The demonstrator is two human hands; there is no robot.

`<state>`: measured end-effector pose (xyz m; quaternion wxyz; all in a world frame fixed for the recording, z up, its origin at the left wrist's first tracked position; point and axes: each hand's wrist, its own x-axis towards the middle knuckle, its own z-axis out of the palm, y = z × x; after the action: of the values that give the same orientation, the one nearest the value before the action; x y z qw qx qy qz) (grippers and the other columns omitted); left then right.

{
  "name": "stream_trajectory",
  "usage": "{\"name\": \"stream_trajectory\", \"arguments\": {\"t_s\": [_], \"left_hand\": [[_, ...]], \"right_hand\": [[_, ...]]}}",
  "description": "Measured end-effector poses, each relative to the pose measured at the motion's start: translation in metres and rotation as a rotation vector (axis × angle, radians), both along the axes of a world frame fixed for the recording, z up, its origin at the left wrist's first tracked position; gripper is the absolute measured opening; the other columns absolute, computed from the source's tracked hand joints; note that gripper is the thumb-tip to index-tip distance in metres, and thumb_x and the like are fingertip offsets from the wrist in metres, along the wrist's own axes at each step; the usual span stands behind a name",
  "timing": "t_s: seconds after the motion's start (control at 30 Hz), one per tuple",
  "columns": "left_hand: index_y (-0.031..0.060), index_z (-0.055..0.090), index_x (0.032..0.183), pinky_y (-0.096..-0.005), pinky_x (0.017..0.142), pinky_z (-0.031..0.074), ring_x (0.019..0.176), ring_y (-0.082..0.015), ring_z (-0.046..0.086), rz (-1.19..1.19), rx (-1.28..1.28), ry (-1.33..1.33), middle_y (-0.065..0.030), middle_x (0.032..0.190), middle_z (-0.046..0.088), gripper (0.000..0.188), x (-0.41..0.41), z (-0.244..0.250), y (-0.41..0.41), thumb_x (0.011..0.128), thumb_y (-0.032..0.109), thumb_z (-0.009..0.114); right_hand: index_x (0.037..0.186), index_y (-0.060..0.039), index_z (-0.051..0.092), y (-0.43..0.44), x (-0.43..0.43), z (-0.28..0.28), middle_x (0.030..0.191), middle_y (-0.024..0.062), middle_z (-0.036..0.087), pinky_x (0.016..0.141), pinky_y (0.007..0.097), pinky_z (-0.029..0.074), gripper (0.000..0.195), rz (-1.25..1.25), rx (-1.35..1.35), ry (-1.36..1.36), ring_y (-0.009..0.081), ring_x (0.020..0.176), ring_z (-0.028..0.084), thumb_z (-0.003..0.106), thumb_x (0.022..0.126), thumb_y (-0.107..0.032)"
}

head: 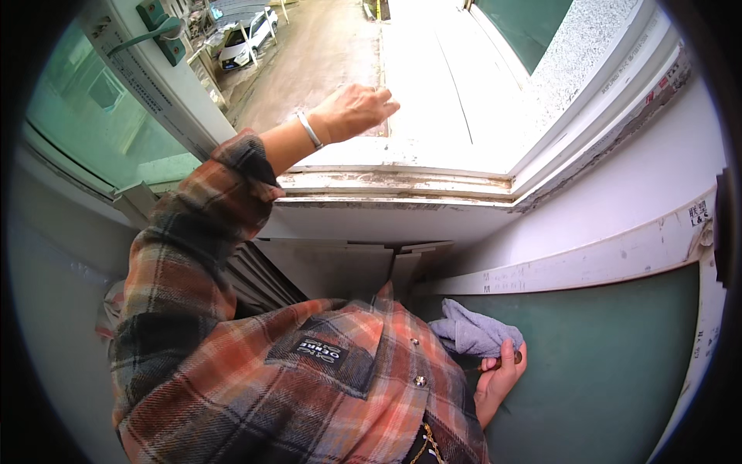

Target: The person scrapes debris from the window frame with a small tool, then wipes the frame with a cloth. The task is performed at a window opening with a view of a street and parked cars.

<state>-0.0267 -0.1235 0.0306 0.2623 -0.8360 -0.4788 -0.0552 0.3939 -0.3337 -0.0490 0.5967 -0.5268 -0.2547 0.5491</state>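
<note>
My left hand (358, 112), with a silver bangle at the wrist, is stretched out over the sill of an open window. Its fingers are curled and the palm faces away, so whatever may be in it is hidden. Below it runs the white window frame's bottom track (394, 184), stained with brown dirt. Low on the right, my right hand (499, 377) grips a bunched grey-lilac cloth (478, 330) together with a tool's brown handle (517, 357). A thin dark part of that tool shows left of the fingers; its tip is hidden by the shirt.
A window sash (168, 87) with a green handle (161, 32) stands at the left. Grey panels (330, 269) lean below the window. At the right is a white-framed green panel (591, 354). Outside lie a pale ledge (446, 87), a road (316, 46) and a white car (246, 40).
</note>
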Motion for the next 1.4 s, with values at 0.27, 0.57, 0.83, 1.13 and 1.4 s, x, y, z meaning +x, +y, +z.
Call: {"name": "stream_trajectory", "arguments": {"t_s": [0.27, 0.57, 0.83, 1.13, 1.4], "left_hand": [[0.0091, 0.058, 0.076, -0.0359, 0.061, 0.051, 0.072, -0.0258, 0.062, -0.393, -0.550, -0.120, -0.0065, 0.073, 0.059, 0.006, 0.018, -0.034, -0.030, 0.072, 0.005, 0.056], [0.0091, 0.055, 0.063, -0.0370, 0.055, 0.048, 0.062, -0.0268, 0.059, -0.428, -0.444, -0.084, -0.0049, 0.069, 0.056, 0.004, 0.019, -0.046, -0.019, 0.063, 0.007, 0.057], [0.0046, 0.055, 0.074, -0.0326, 0.049, 0.047, 0.056, -0.0225, 0.056, -0.163, -0.143, -0.206, -0.0082, 0.070, 0.055, 0.012, 0.011, -0.014, 0.003, 0.071, -0.006, 0.051], [0.0122, 0.058, 0.084, -0.0371, 0.054, 0.048, 0.063, -0.0248, 0.058, -0.316, -0.488, -0.113, -0.0068, 0.076, 0.051, 0.015, 0.018, -0.036, -0.027, 0.073, 0.004, 0.055], [0.0054, 0.052, 0.069, -0.0366, 0.055, 0.048, 0.063, -0.0252, 0.057, -0.371, -0.524, 0.038, -0.0080, 0.074, 0.051, 0.005, 0.018, -0.037, -0.020, 0.071, 0.002, 0.055]], "right_hand": [[0.089, -0.0037, 0.051, 0.002, -0.005, 0.008, 0.069, 0.0019, 0.053, 0.036, 0.0203, 0.032, 0.013, -0.007, -0.041, -0.022, 0.0063, 0.043, 0.039, 0.062, 0.084, -0.010], [0.094, -0.0016, 0.052, 0.000, -0.005, 0.008, 0.068, 0.0022, 0.053, 0.036, 0.0206, 0.032, 0.016, -0.017, -0.027, -0.044, 0.0067, 0.042, 0.039, 0.062, 0.084, -0.009], [0.092, -0.0030, 0.051, -0.002, -0.011, 0.008, 0.069, 0.0025, 0.053, 0.036, 0.0209, 0.031, 0.012, -0.039, -0.031, -0.022, 0.0068, 0.043, 0.039, 0.060, 0.084, -0.007], [0.090, -0.0033, 0.051, -0.007, -0.006, 0.000, 0.068, 0.0020, 0.052, 0.036, 0.0207, 0.031, 0.011, -0.061, -0.029, -0.018, 0.0066, 0.043, 0.039, 0.060, 0.084, -0.006], [0.092, -0.0026, 0.053, -0.008, -0.004, -0.002, 0.070, 0.0024, 0.054, 0.036, 0.0199, 0.031, 0.014, -0.064, -0.020, -0.001, 0.0058, 0.043, 0.039, 0.062, 0.083, -0.008]]}}
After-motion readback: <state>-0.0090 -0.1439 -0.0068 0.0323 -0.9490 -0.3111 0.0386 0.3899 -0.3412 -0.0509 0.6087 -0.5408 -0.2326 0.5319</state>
